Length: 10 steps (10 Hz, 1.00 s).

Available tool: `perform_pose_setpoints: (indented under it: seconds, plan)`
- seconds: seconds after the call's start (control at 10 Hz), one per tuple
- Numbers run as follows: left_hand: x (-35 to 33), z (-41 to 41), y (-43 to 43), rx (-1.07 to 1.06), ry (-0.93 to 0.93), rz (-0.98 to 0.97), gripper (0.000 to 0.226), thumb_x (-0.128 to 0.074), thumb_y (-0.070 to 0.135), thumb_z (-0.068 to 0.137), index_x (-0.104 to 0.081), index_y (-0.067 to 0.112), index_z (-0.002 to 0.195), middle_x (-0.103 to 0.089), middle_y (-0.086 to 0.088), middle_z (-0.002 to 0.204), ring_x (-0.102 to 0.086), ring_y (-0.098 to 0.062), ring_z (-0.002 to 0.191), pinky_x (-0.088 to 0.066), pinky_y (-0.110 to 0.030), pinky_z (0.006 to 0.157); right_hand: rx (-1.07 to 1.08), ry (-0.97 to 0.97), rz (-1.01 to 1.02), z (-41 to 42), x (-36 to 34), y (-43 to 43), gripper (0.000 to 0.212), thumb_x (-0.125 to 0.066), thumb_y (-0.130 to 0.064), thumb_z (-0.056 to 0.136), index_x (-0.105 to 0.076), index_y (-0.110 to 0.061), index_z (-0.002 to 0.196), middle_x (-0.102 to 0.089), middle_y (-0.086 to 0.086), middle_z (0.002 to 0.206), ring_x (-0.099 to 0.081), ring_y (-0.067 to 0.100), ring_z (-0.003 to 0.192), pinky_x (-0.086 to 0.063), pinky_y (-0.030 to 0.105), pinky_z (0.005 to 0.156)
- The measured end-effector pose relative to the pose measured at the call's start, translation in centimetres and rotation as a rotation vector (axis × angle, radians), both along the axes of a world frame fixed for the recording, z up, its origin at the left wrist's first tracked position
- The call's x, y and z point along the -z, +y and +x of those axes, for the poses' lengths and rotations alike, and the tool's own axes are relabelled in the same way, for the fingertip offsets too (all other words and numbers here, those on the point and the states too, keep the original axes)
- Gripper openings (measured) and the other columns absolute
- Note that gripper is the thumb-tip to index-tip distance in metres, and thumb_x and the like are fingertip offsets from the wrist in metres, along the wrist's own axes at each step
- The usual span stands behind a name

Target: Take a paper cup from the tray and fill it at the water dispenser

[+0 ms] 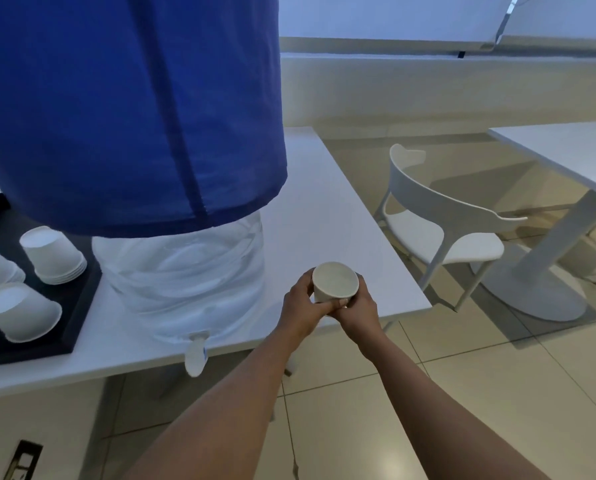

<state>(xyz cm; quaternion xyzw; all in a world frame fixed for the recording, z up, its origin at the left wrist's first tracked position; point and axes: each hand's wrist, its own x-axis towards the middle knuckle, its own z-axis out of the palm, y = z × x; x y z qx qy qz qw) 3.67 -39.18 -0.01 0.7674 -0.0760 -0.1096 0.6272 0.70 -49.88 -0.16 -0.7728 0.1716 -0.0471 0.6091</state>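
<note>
An upright white paper cup (334, 281) sits between both hands over the table's right part. My left hand (301, 304) wraps its left side, and my right hand (358, 306) wraps its right side. I cannot tell whether there is water inside. The water dispenser (182, 271) is a clear bottle under a blue cloth cover (127, 109), left of the cup. Its white tap (196, 355) hangs over the table's front edge. The dark tray (78, 306) at far left holds stacks of upside-down paper cups (52, 254).
The white table (341, 209) ends just right of my hands. Beyond it stand a white chair (445, 230) and a second white table (566, 147) on a pedestal base. Beige floor tiles lie below. A low white wall runs along the back.
</note>
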Motion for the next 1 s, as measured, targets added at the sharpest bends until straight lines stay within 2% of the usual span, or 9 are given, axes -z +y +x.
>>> perform_pose_setpoints:
  seconds: [0.1,0.3,0.4,0.5,0.8,0.9,1.0]
  plan:
    - [0.7,1.7,-1.2,-0.016,0.012,0.018,0.07,-0.078,0.016,0.069,-0.044,0.02,0.13,-0.056,-0.004,0.132,-0.049,-0.019,0.122,-0.04,-0.029,0.097,0.014,0.006,-0.009,1.6,0.6,-0.9,0.067,-0.074,-0.008,0.072,-0.04,-0.021,0.129,-0.057,0.007,0.123,-0.053,0.024,0.109,-0.045,0.031,0.083]
    - [1.9,4.0,-2.7,-0.003,0.058,0.019,0.069,-0.077,0.014,0.07,-0.043,0.02,0.13,-0.054,-0.005,0.133,-0.047,-0.019,0.123,-0.041,-0.031,0.099,0.045,0.035,0.002,4.0,2.2,-2.1,0.066,-0.072,-0.01,0.073,-0.04,-0.024,0.129,-0.059,0.006,0.123,-0.054,0.024,0.111,-0.045,0.031,0.082]
    - [2.5,4.7,-3.2,-0.05,0.104,-0.01,0.071,-0.078,0.018,0.069,-0.042,0.021,0.131,-0.055,-0.006,0.132,-0.047,-0.021,0.125,-0.044,-0.041,0.105,0.041,0.039,0.001,5.0,2.5,-2.5,0.066,-0.072,-0.011,0.072,-0.041,-0.024,0.129,-0.059,0.005,0.122,-0.054,0.025,0.112,-0.047,0.032,0.084]
    - [2.9,5.0,-3.5,-0.076,0.12,-0.012,0.072,-0.077,0.02,0.07,-0.041,0.02,0.132,-0.055,-0.007,0.133,-0.047,-0.022,0.126,-0.044,-0.046,0.105,0.042,0.039,-0.009,5.5,2.9,-2.8,0.066,-0.073,-0.012,0.073,-0.04,-0.022,0.129,-0.057,0.005,0.123,-0.053,0.025,0.113,-0.046,0.031,0.083]
    - [3.5,4.3,-3.5,-0.051,0.149,0.059,0.064,-0.069,0.025,0.079,-0.038,0.017,0.134,-0.049,-0.006,0.139,-0.045,-0.021,0.127,-0.039,-0.032,0.102,0.043,0.063,-0.042,5.4,3.6,-2.6,0.06,-0.068,-0.012,0.077,-0.04,-0.017,0.13,-0.056,0.007,0.125,-0.052,0.022,0.107,-0.042,0.031,0.081]
    - [3.9,3.6,-3.2,-0.042,0.14,0.059,0.061,-0.063,0.026,0.084,-0.035,0.016,0.137,-0.044,-0.005,0.143,-0.043,-0.02,0.129,-0.036,-0.025,0.096,0.05,0.052,-0.06,4.9,4.0,-2.4,0.068,-0.069,-0.012,0.076,-0.036,-0.019,0.134,-0.055,0.006,0.129,-0.051,0.026,0.118,-0.045,0.033,0.087]
    - [4.2,2.5,-2.7,-0.056,0.146,0.089,0.063,-0.057,0.03,0.087,-0.027,0.018,0.141,-0.034,-0.003,0.15,-0.037,-0.023,0.135,-0.034,-0.032,0.106,0.084,0.071,-0.045,3.9,3.9,-2.0,0.085,-0.07,-0.012,0.077,-0.019,-0.02,0.144,-0.048,0.006,0.14,-0.043,0.026,0.129,-0.045,0.038,0.097]
